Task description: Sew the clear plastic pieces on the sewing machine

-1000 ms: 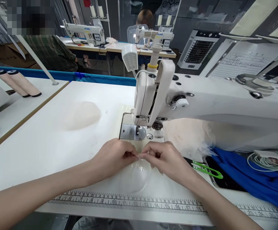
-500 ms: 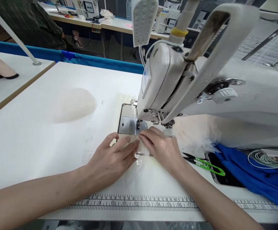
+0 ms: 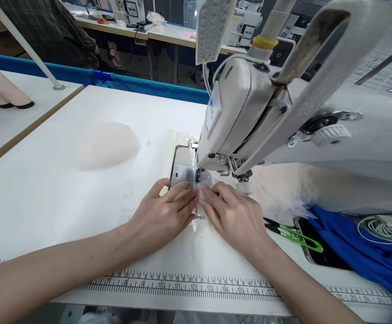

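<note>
Nearward of the steel presser foot [image 3: 198,176], sheer whitish fabric [image 3: 200,209] lies between loosely flattened left hand [image 3: 167,209] and right hand [image 3: 236,211], whose grip is unclear.

Snips [image 3: 292,232] beside right hand [image 3: 239,217] (phone [image 3: 332,260] beyond)

Both hands meet near the centre of the frame: the left hand [image 3: 164,216], fingers extended, and the right hand [image 3: 234,213], fingers bent, touch a clear, sheer strip [image 3: 198,227] in front of the needle of a white sewing machine [image 3: 239,103], which fills the upper right. A pale sheer piece [image 3: 111,144] lies left of centre on the white tabletop [image 3: 64,202]. At right are green-handled snips [image 3: 299,237], a dark phone [image 3: 327,258], blue cloth [image 3: 364,258] and a coiled cable [image 3: 376,231]. A printed ruler scale [image 3: 196,288] crosses the bottom
</note>
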The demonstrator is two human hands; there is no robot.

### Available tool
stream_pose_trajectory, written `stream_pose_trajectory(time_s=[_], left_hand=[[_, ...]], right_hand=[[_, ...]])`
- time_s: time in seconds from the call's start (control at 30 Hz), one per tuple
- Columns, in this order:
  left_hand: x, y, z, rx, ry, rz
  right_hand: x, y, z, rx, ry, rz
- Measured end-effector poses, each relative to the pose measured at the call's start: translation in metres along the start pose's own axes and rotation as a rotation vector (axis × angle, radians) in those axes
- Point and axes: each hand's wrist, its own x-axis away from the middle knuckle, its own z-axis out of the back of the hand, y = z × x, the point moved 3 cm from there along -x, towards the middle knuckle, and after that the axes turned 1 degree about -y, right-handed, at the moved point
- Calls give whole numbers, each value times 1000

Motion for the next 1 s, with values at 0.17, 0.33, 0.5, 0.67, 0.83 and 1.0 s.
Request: stream_pose_trajectory(time_s=[0.17,0.33,0.5,0.67,0.83,1.0], left_hand=[[0,2,0,-29,-17,21],[-2,1,-1,-47,-38,46],[-4,1,-1,-59,-51,49],[-5,2,-2,-52,-36,55],[-5,3,-2,-62,-48,62],[-5,3,-2,-66,-40,63]], right_hand=[[-1,5,-11,69,-69,-23],[-2,8,-14,108,-156,-53],[-4,8,-15,96,-176,-53],[-5,9,-17,82,-174,-62],[-6,10,-18,101,-167,-62],[-6,10,-17,141,-148,-55]])
